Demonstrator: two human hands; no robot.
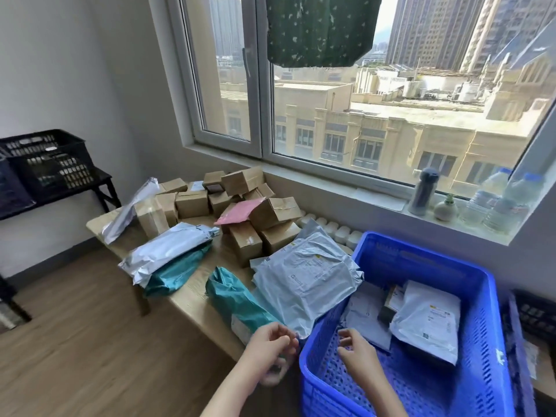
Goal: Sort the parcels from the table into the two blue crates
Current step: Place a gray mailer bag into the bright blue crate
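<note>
A big blue crate (487, 299) stands at the lower right and holds a few pale mailers and a small dark box. A large pale grey mailer (304, 278) lies across the table's (192, 293) near corner, its edge over the crate rim. My left hand (270, 353) is at this mailer's lowest corner with its fingers curled; whether it pinches the corner is unclear. Just inside the crate's near left corner, my right hand (356, 349) hovers with loosely curled fingers and holds nothing. A teal bag (237, 299) lies beside my left hand.
Silver and teal mailers (168, 254), a pink one (237, 212) and several brown cardboard boxes (249, 206) cover the table. A dark crate (45, 161) sits on a black stand at the left. Water bottles (505, 200) and a flask (424, 191) line the windowsill.
</note>
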